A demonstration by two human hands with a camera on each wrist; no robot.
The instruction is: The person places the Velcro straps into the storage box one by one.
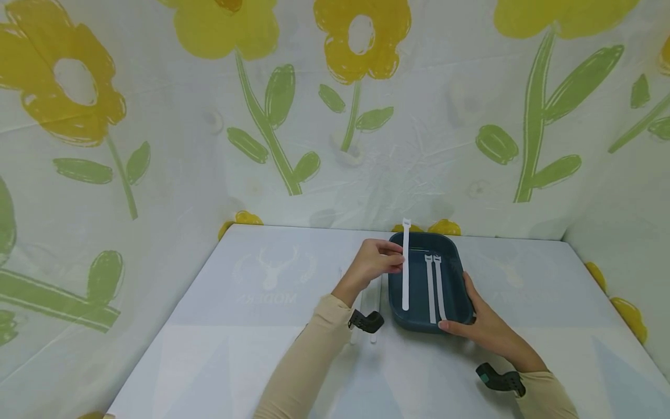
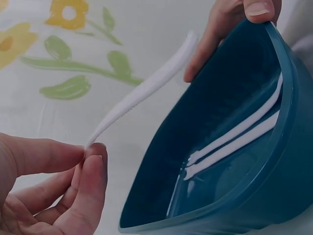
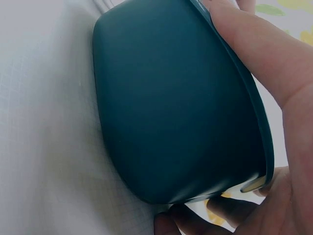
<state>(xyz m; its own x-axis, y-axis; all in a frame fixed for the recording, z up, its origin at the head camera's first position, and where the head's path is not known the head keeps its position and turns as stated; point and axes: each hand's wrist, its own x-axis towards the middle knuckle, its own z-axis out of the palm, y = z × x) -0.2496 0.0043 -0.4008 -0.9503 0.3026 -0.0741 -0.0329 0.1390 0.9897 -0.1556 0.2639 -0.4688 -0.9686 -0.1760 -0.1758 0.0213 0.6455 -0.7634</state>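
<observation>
Pinching was the left hand's job: thumb and fingertips were closed together on a white strap partway along it, holding it up by the left side of a dark teal tray. Two matching straps lay side by side on the tray floor. The right hand gripped the tray at its near right corner, thumb over the rim and fingers spread along the outer wall. More pale straps lay on the white table, partly behind the left arm, but they blended in so badly that I couldn't count them.

As for handling, the held strap bowed in the left wrist view, so my guess was light, thin and bendy, not fragile at all. A fingertip pinch near the middle seemed best, since holding one end would probably have let the other flop. The tray looked like smooth, fairly stiff plastic, maybe a bit slippery, so hooking the rim with a thumb made sense to me.
</observation>
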